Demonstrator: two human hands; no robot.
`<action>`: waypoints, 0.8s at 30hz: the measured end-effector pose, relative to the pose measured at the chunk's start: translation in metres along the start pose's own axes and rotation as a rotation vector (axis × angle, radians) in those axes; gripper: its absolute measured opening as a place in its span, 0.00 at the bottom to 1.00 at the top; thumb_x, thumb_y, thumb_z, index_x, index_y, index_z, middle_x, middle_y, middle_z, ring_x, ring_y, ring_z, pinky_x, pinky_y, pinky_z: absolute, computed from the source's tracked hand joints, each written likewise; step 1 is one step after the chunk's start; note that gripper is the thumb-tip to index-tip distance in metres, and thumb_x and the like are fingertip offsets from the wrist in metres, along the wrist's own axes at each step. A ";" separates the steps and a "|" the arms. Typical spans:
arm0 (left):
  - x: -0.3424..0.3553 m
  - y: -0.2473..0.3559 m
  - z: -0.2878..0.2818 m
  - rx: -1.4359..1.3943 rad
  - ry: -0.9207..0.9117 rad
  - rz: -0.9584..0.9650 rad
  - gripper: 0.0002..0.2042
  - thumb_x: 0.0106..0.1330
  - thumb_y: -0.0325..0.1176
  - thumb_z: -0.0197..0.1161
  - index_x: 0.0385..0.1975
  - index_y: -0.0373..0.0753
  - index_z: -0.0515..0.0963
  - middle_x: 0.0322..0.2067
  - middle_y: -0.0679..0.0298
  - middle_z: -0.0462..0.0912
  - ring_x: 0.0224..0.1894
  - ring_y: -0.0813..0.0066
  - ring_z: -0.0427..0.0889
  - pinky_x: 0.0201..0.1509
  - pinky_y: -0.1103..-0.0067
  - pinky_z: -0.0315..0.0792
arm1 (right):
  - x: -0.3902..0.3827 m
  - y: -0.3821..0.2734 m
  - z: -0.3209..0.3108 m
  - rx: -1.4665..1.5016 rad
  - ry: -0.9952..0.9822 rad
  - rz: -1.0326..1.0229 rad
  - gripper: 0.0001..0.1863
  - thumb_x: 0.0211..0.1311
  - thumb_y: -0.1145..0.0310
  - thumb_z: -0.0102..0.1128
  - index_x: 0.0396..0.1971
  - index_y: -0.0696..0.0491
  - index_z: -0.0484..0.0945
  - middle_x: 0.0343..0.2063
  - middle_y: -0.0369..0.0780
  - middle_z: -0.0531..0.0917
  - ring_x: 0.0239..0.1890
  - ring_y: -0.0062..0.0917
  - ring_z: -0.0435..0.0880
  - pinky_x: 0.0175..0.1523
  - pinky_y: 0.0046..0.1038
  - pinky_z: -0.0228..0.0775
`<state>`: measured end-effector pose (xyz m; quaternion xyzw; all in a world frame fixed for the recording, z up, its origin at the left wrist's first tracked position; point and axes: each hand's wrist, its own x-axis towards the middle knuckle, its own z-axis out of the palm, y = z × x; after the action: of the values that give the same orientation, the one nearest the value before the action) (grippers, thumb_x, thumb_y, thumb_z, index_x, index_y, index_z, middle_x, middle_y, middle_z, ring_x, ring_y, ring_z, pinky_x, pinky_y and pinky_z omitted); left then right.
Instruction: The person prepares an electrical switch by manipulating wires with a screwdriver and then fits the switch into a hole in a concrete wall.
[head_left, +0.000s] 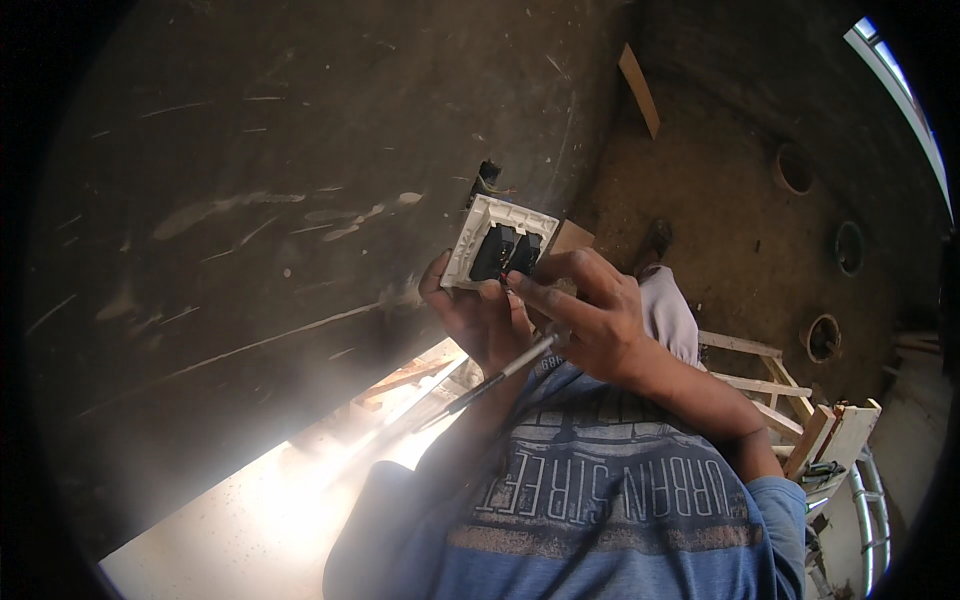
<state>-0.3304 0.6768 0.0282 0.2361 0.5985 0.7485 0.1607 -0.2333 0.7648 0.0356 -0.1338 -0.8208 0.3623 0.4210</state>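
Note:
A white switch plate (456,252), its back facing up with two black switch modules (492,252), is held in my left hand (470,315), fingers wrapped at its lower left side. My right hand (600,315) reaches in from the right, its curled fingertips at the modules and what looks like a short red wire (505,280). A long, slim grey-and-black tool (482,390), apparently a screwdriver, lies in my right hand and points down-left. Behind the plate, a dark wall box (485,178) with thin wires sits in the grey wall.
The grey plastered wall (250,120) fills the upper left. Below it is a bright opening (240,520). On the floor at the right are several round containers (793,168), a loose board (638,90) and wooden framing (740,383). Pale pipes (870,510) stand at the lower right.

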 end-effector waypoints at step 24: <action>0.009 0.016 0.005 0.238 -0.021 0.035 0.28 0.74 0.50 0.53 0.60 0.31 0.61 0.49 0.56 0.72 0.48 0.74 0.74 0.49 0.77 0.71 | -0.009 -0.023 -0.012 0.090 -0.297 0.190 0.51 0.33 0.76 0.68 0.69 0.49 0.65 0.19 0.37 0.75 0.21 0.30 0.81 0.27 0.32 0.74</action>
<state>-0.3344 0.6818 0.0460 0.2717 0.6772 0.6724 0.1245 -0.2162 0.7502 0.0513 -0.1367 -0.8406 0.4523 0.2647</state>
